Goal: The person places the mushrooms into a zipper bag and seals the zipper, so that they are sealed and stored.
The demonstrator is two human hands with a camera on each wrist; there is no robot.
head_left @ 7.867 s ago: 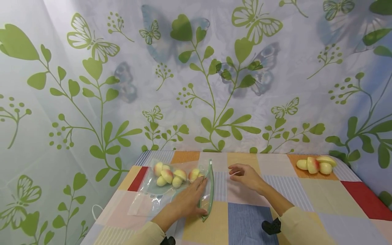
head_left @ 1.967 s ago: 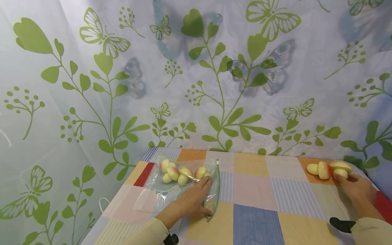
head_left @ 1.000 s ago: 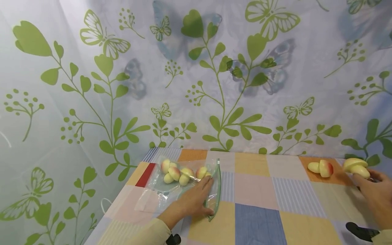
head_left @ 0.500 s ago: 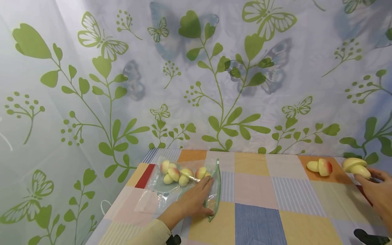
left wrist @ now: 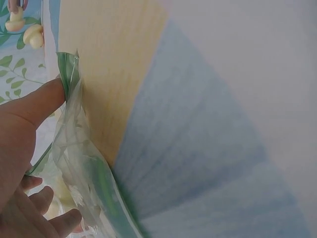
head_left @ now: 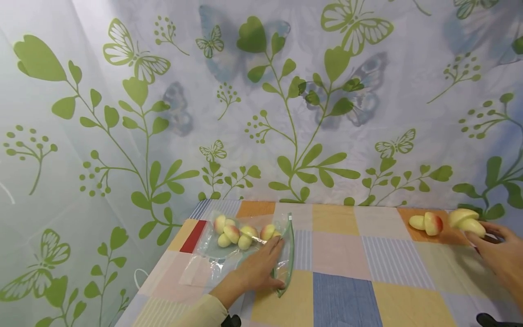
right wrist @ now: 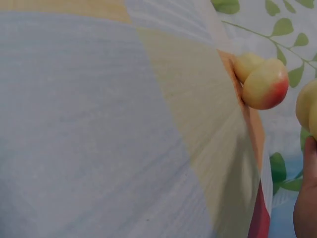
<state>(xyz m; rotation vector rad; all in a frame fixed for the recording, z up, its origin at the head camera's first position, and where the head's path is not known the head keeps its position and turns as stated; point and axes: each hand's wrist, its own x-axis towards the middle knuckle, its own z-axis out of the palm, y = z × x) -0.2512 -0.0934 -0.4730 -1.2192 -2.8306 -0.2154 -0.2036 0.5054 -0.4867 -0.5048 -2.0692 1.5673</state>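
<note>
At the table's left lies a clear zip bag (head_left: 196, 272) with a green zip edge (head_left: 291, 254) on its right side. Several yellow toy mushrooms (head_left: 232, 234) with reddish caps are inside it. My left hand (head_left: 255, 265) rests on the bag's mouth, fingers spread; in the left wrist view the thumb (left wrist: 47, 101) presses against the green strip. Far to the right, my right hand (head_left: 500, 250) pinches a toy mushroom (head_left: 466, 221) by its stem, cap up and leftward. A second toy mushroom (head_left: 426, 223) lies on its side just left of it, also seen in the right wrist view.
A patchwork cloth (head_left: 343, 254) covers the table. Behind it hangs a curtain (head_left: 261, 113) printed with leaves and butterflies, close to the table's back edge. A white cord loop (head_left: 140, 277) shows beside the left edge.
My right hand has gone from mid-table to the far right and lifted one mushroom away from the other. Lately it has shifted slightly left. The left hand stays on the bag.
</note>
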